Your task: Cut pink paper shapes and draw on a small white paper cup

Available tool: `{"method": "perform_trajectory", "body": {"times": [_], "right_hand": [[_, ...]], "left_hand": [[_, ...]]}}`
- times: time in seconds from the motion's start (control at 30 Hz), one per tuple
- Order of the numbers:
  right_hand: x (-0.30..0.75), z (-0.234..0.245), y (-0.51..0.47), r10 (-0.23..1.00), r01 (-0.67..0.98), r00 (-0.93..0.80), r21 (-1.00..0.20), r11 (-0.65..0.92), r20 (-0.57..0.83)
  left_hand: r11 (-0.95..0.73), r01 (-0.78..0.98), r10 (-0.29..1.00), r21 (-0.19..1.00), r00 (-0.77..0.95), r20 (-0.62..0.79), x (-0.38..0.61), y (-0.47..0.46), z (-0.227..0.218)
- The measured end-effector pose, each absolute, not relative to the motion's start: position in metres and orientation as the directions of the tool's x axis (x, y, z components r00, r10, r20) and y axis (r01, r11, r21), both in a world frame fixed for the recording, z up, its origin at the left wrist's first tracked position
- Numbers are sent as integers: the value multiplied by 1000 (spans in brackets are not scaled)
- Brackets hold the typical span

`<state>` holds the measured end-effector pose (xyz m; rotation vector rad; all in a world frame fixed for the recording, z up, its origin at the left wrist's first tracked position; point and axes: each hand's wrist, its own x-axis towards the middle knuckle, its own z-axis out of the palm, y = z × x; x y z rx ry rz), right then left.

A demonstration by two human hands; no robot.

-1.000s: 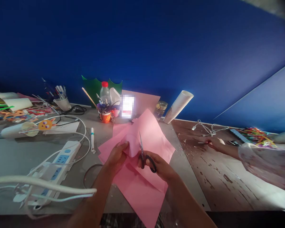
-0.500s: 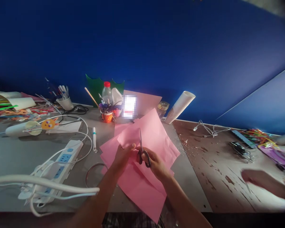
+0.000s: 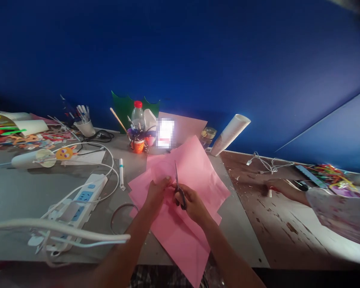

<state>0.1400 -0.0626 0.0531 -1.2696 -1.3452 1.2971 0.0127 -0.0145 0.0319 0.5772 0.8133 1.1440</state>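
Observation:
Pink paper sheets (image 3: 195,240) lie overlapping on the grey table under both hands, one corner hanging past the front edge. My left hand (image 3: 158,194) pinches a smaller piece of pink paper (image 3: 162,170) above the stack, thumb on top. In my right hand (image 3: 195,202) are dark-handled scissors (image 3: 181,197), fingers in the loops and blades pointing up and away. The blades stand beside the right edge of the held paper; they look close together, and whether they touch the paper I cannot make out.
At left lie a white power strip (image 3: 82,200), cables and a marker (image 3: 121,174). Behind stand a red-capped bottle (image 3: 138,114), a bright phone-like screen (image 3: 165,134) and stacked paper cups (image 3: 231,134). Another person's hand (image 3: 277,186) reaches over the brown table at right.
The other person's arm has reached farther in from the right, now with a small white object at the hand. My hands keep their hold, the scissors turned slightly. The view has shifted a little.

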Motion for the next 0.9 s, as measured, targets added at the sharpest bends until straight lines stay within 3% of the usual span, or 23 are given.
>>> {"method": "perform_trajectory", "body": {"times": [0.47, 0.9], "right_hand": [[148, 48, -59, 992, 210, -123, -978, -8, -34], [150, 38, -59, 996, 185, -88, -983, -6, -22]], "left_hand": [[326, -609, 939, 723, 117, -324, 12, -14, 32], [319, -573, 940, 755, 88, -330, 12, -12, 29]]}}
